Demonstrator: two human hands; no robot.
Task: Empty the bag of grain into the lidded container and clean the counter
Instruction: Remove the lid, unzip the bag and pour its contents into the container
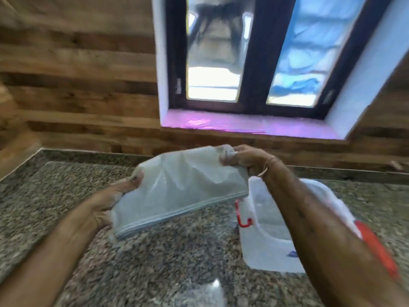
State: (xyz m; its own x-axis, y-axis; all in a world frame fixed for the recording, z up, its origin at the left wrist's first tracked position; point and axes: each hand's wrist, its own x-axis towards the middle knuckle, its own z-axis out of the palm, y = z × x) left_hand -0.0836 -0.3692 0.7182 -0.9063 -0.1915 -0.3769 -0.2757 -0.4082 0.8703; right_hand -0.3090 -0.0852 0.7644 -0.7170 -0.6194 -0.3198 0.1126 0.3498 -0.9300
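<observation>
Head view: translucent grey zip bag [181, 191], limp, crumpled, held above counter [155, 262].

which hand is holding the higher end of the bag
The right hand: it pinches the bag's raised corner on the side of the clear container, while the left hand grips the lower end, nearer the camera.

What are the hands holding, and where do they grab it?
The plastic bag: left hand grips its left end, right hand pinches its top right corner.

wood-plank wall [77, 85], dark-framed window [254, 52] with purple-lit sill [243, 125], speckled granite counter [166, 262].
</observation>
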